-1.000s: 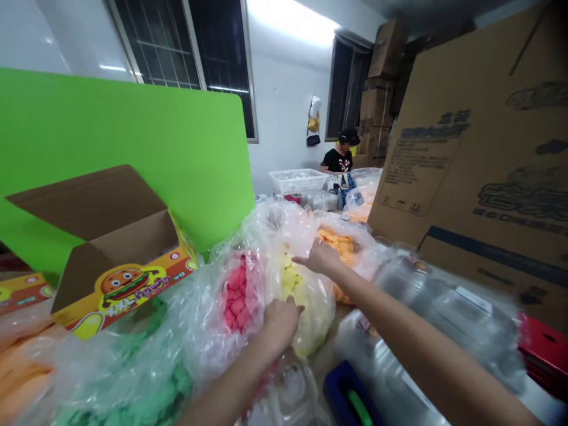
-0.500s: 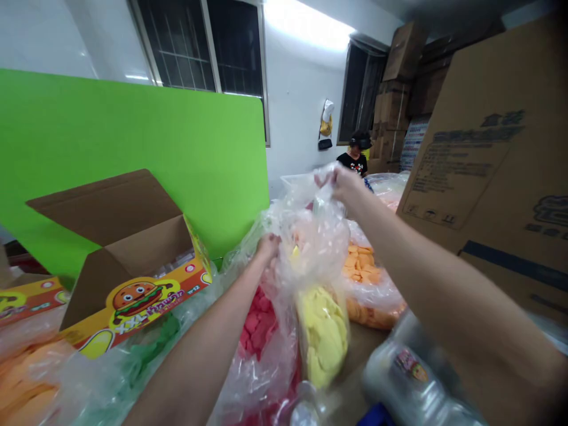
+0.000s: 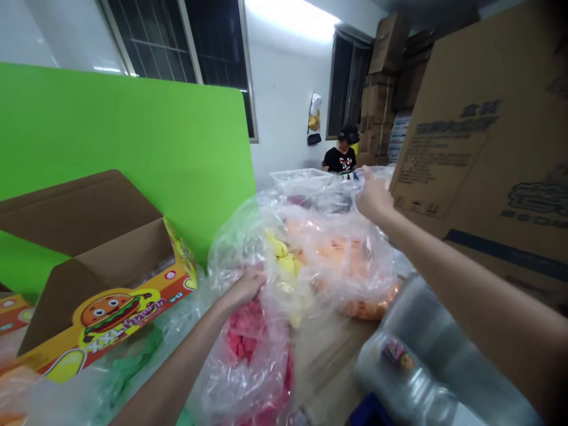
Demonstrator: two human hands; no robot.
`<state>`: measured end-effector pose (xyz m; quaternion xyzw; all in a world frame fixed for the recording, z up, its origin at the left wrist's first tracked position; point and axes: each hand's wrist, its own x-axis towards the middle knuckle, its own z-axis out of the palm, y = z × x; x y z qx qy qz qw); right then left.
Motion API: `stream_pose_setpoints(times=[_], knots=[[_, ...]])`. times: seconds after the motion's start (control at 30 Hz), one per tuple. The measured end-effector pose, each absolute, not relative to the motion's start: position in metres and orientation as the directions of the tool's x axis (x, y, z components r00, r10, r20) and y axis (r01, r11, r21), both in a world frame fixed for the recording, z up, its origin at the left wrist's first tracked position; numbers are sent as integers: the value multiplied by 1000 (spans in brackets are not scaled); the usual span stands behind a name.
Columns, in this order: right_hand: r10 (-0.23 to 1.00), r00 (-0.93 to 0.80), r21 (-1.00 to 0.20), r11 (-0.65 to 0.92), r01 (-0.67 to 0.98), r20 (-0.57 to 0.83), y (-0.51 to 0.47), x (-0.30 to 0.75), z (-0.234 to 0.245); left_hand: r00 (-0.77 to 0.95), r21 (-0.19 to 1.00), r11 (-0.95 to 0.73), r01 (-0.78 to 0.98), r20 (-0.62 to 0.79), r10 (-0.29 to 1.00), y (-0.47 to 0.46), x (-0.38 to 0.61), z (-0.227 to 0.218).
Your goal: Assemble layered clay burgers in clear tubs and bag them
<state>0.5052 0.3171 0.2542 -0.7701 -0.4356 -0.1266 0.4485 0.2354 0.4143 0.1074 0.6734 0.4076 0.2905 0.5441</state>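
Note:
My left hand (image 3: 251, 281) is closed on the left edge of a clear plastic bag with yellow pieces (image 3: 287, 260) inside. My right hand (image 3: 373, 196) is raised farther off to the right, closed on the far edge of the same bag, its thumb pointing up. The bag's film (image 3: 319, 236) is stretched wide between both hands. Through it show soft orange pieces (image 3: 344, 251) lying behind. Below my left hand, another clear bag holds pinkish-red pieces (image 3: 244, 334). What the pieces are, I cannot tell.
An open printed carton (image 3: 128, 307) with a burger picture stands at left, before a green board (image 3: 119, 136). A roll of clear packaging (image 3: 394, 367) and a blue object (image 3: 369, 411) lie at right front. A large cardboard box (image 3: 483, 142) rises at right. Another person (image 3: 341, 157) sits beyond.
My right hand has moved right and pulled the yellow bag wider. The yellow pieces have lifted away from the near table. My left hand has moved slightly left and down. The view has shifted.

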Motion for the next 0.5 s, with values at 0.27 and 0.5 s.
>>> stream_pose_setpoints(times=[0.27,0.5], knots=[[878,276,-346,-137,928,391,341,422,179,351,869,-231,438,71,934,450,248,118],[923,380,-518,-300,801,54,352,442,151,374,573,-568,591,430,822,426,268,135]])
